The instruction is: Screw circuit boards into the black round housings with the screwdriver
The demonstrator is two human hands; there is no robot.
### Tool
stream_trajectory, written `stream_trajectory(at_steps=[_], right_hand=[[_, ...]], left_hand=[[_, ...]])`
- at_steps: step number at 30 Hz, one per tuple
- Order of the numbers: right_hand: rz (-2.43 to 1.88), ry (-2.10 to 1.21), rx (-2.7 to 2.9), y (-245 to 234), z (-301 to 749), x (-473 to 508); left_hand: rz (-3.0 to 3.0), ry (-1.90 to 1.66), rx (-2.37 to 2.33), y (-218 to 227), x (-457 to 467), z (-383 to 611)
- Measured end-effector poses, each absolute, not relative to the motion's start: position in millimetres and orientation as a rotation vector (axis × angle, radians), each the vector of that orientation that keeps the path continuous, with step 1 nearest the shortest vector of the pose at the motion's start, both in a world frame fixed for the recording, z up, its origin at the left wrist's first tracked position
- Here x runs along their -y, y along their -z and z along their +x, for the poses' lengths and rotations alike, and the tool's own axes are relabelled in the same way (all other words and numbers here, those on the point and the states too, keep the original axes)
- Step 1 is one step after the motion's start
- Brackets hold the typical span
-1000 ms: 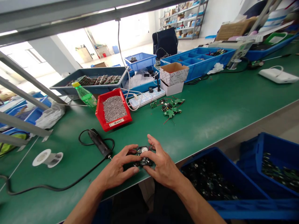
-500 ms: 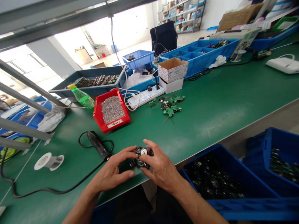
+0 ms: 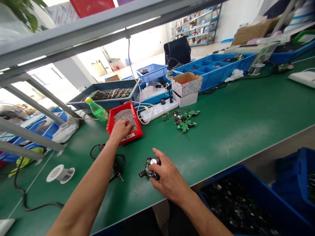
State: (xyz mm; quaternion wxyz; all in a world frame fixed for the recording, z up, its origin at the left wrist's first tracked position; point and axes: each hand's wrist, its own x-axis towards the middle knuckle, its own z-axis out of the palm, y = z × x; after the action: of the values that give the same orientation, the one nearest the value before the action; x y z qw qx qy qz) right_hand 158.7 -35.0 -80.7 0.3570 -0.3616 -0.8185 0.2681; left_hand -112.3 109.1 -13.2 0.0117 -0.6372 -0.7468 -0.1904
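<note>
My left hand (image 3: 121, 129) reaches into the red bin (image 3: 138, 133) of small metal screws (image 3: 124, 114). Its fingers are bunched and bent down at the screws; the fingertips are partly hidden, and what they pinch cannot be made out. Near the table's front edge my right hand (image 3: 167, 173) is closed round a small black assembly (image 3: 148, 164) with a round white disc on top. A small black part sticks out at its left side. Beneath my left forearm lies a black electric screwdriver (image 3: 117, 168), mostly covered, its metal tip showing.
Green circuit boards (image 3: 183, 126) with wires lie beyond my right hand. A power strip (image 3: 159, 109), a white box (image 3: 187, 88) and a green bottle (image 3: 98, 109) stand behind. A wire spool (image 3: 60, 173) is at left. A blue crate (image 3: 246, 203) of black parts sits below right.
My left hand has left the black assembly and moved forward and left into the red bin. My right hand keeps the assembly at the front edge. The head view has shifted slightly.
</note>
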Motion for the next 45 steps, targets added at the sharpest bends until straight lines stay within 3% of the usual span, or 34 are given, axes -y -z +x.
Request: stream_trajectory(at_steps=[8, 21, 26, 31, 45], right_hand=[[-0.941, -0.787, 2.042, 80.4, 157.4, 31.2], [-0.978, -0.778, 2.052, 80.1, 154.3, 33.5], [-0.984, -0.771, 2.049, 80.3, 154.0, 34.1], [-0.984, -0.776, 2.047, 82.2, 153.3, 33.9], [-0.992, -0.77, 2.048, 85.7, 152.7, 32.6]], left_hand=[[-1.945, 0.703, 2.427, 22.2, -130.4, -123.7], [-1.856, 1.658, 2.304, 12.0, -69.2, -103.1], [-2.185, 1.923, 2.629, 16.7, -5.7, -75.5], [-2.541, 1.82, 2.982, 23.4, 23.5, -65.6], [-3.113, 1.005, 2.968, 19.6, 12.7, -57.4]])
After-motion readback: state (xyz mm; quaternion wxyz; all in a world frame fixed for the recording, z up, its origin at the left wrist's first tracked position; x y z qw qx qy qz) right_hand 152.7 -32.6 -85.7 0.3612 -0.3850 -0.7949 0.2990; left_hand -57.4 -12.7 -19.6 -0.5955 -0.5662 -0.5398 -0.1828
